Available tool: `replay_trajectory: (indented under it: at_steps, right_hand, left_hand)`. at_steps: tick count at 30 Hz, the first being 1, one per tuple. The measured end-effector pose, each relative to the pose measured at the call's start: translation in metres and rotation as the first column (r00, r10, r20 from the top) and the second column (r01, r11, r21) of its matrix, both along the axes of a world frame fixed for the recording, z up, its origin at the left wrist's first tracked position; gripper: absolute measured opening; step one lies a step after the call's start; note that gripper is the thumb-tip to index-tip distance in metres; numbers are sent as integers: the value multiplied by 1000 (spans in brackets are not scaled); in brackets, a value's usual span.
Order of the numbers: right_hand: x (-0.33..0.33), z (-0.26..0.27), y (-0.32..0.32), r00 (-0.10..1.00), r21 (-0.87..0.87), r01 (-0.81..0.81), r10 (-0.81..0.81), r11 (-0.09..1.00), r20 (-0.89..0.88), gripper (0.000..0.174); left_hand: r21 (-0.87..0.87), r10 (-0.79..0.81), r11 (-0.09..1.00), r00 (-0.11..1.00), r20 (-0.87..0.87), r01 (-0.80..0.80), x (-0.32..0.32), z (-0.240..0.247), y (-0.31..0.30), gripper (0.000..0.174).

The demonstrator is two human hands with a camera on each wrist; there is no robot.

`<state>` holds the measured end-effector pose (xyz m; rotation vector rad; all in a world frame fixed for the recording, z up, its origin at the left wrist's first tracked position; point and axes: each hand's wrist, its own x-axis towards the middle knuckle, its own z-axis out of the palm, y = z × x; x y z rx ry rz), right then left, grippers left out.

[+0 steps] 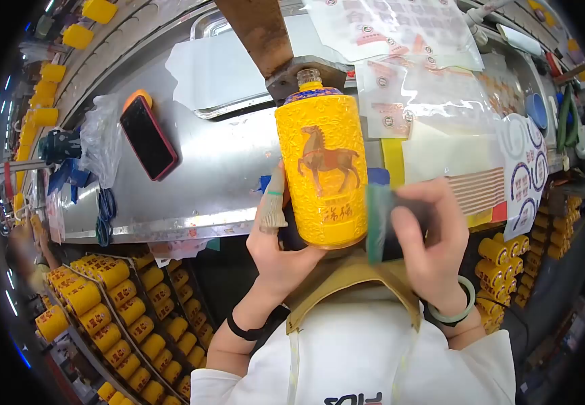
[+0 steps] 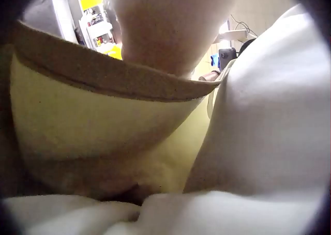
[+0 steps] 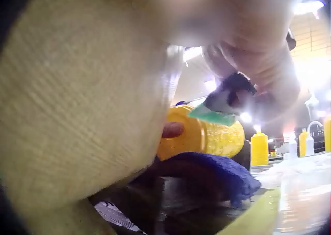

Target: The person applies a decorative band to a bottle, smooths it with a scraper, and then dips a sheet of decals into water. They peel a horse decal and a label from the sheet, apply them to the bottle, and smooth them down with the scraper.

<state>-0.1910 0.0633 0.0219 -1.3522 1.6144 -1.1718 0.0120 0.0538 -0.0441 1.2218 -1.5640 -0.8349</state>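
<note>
One yellow horse bottle (image 1: 323,172) in the middle, one phone (image 1: 148,137) far left, one green pad (image 1: 377,226). Racked bottles (image 1: 123,310) near left and right are too many to count.

The yellow bottle (image 1: 323,172) bears a brown horse emblem, with two red characters beneath it near the base, too blurred to read. Dark marks on the boxed yellow bottles (image 1: 113,304) are too small to make out. The sticker sheets (image 1: 390,27) show round seals, illegible. Dark letters on the white shirt (image 1: 360,358) are cut off at the lower edge
</note>
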Motion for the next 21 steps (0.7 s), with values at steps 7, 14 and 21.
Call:
replay_trajectory:
  at_steps: [7, 14, 21]
  right_hand:
    - [13, 9, -4, 997, 5, -79, 79, 997, 24, 18]
    - [21, 4, -4, 994, -35, -108, 108, 994, -4, 19]
    - [-12, -2, -1, 982, 90, -23, 39, 996, -184, 13]
  left_hand:
    - [-27, 15, 1000, 1000, -12, -15, -7, 7, -2, 102]
    - [-27, 52, 998, 998, 23, -51, -7, 3, -2, 100]
    - [138, -24, 990, 992, -122, 41, -5, 6, -3, 106]
